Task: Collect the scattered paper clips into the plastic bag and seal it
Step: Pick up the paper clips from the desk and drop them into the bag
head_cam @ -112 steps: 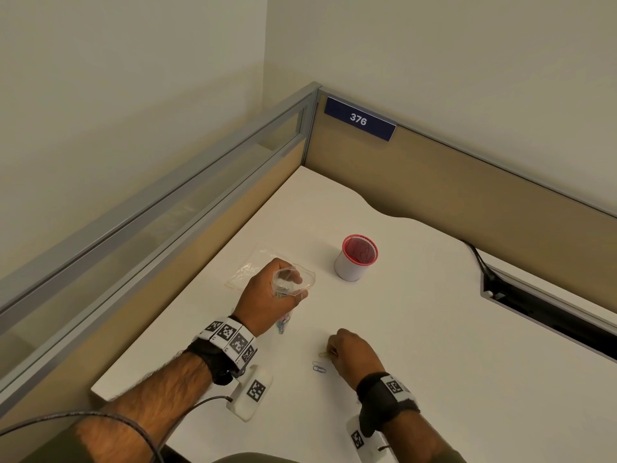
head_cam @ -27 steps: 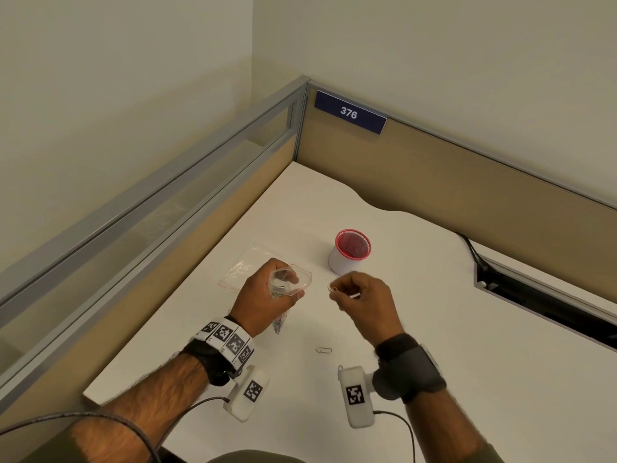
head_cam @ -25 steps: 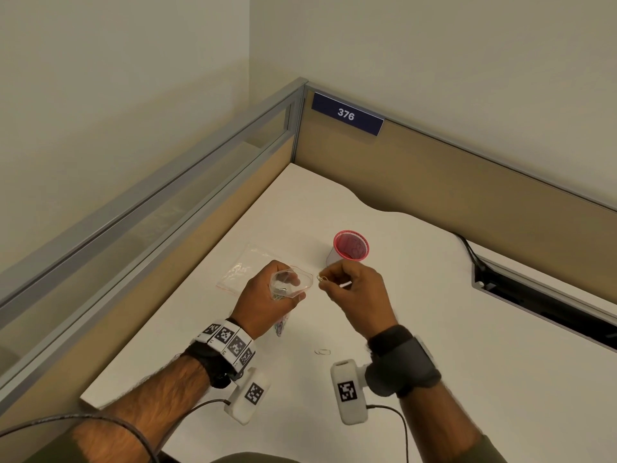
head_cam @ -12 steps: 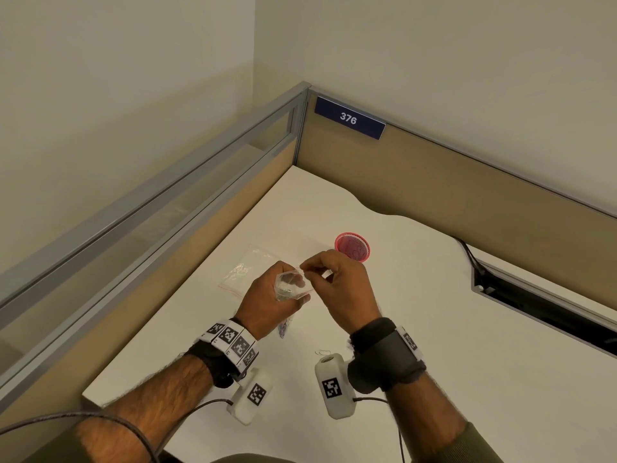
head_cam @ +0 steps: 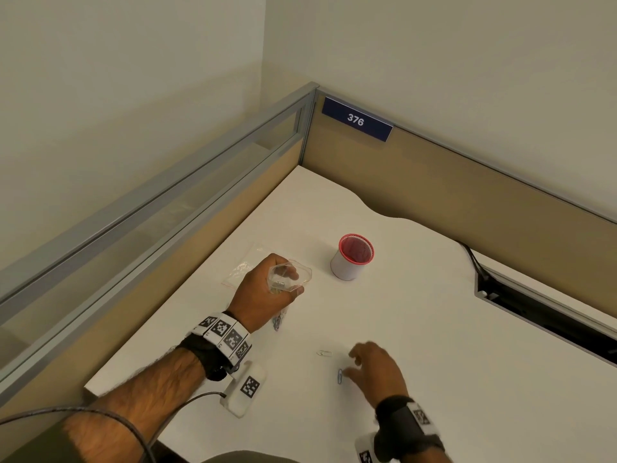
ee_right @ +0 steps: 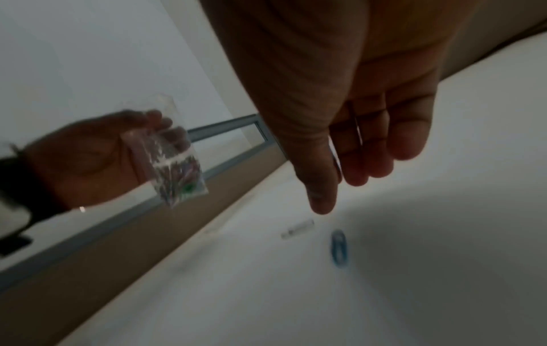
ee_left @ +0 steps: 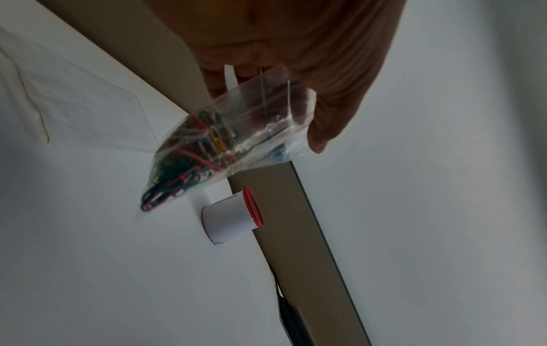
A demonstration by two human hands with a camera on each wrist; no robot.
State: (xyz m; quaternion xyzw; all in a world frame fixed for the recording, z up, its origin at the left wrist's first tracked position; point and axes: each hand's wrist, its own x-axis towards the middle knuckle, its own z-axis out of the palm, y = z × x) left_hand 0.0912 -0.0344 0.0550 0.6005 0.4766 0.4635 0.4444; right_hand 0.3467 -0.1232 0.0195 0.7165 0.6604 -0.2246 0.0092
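The white tabletop (head_cam: 417, 329) fills the lower half of the head view, fenced by tan partition walls that meet at the upper centre, where a blue sign (head_cam: 356, 119) reads 376. A white cup with a red rim (head_cam: 351, 257) stands upright near the middle of the frame, and a spare flat clear bag (head_cam: 243, 267) lies just left of centre.

The left hand (head_cam: 262, 292) is raised at centre left, its fingers curled round the mouth of the plastic bag (ee_left: 225, 142), gripping it so the opening stays wide. In the left wrist view the bag hangs down from that hold with a thick bunch of coloured paper clips (ee_left: 189, 161) gathered in its lower corner. The right hand (head_cam: 377, 372) sits low and right of centre, close over the tabletop, fingers loose and spread, holding nothing.

Two clips lie loose: a blue paper clip (head_cam: 340, 376) just beside the right fingertips, and a silver paper clip (head_cam: 324, 353) a little up and left of it. No others show on the tabletop.

Judging by this, the collecting is nearly finished: most clips are bagged, these two are left, and the bag's top is not yet pressed closed. The blue one looks like the likely next pick.
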